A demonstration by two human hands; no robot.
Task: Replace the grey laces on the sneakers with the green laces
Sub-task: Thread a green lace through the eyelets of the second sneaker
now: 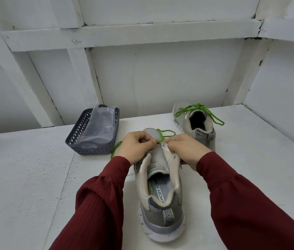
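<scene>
The person wears a long-sleeved garment in dark maroon. The left sleeve (99, 201) and right sleeve (242, 199) are of thin fabric with fine lengthwise crinkle ribbing. Each is cut loose along the forearm and narrows to a close cuff at the wrist. The left hand (136, 147) and right hand (187, 150) are bare.

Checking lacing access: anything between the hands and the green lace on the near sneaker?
Nothing visible. Left hand and right hand pinch the green lace at the front eyelets of the near sneaker; the basket and the far sneaker sit apart, farther back.
</scene>
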